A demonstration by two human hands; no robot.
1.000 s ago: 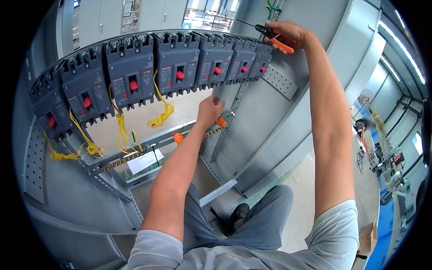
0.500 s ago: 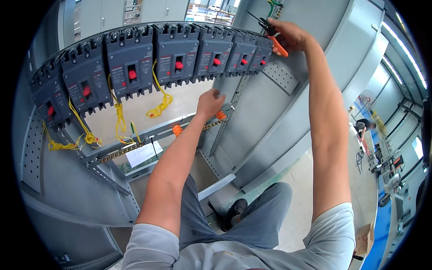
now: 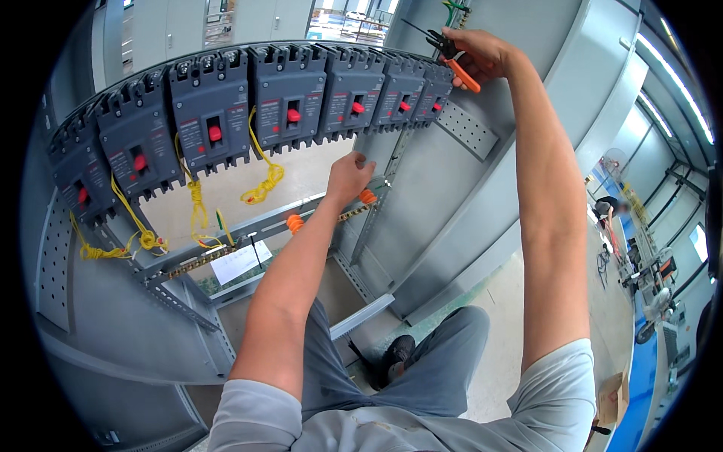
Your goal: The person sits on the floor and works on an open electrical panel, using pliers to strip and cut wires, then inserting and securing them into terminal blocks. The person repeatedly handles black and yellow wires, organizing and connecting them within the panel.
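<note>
A row of dark grey circuit breakers (image 3: 286,94) with red switches runs across the top of a grey metal cabinet. My right hand (image 3: 474,53) is raised at the row's right end, gripping orange-handled pliers (image 3: 449,56) whose black jaws point left toward green wires (image 3: 452,9). My left hand (image 3: 348,177) reaches up below the breakers, fingers curled near a grey upright rail, just above an orange insulator (image 3: 367,196); whether it holds anything is unclear. Yellow coiled wires (image 3: 263,184) hang from the breakers.
A horizontal rail (image 3: 248,230) carries a brass bar, a second orange insulator (image 3: 294,223) and a white paper label (image 3: 239,261). A perforated plate (image 3: 467,128) sits right of the breakers. My legs and a black shoe (image 3: 395,354) are below. Workshop equipment (image 3: 648,279) stands at far right.
My left hand has shifted slightly up along the upright rail. My right hand with the pliers stays at the top right of the breaker row.
</note>
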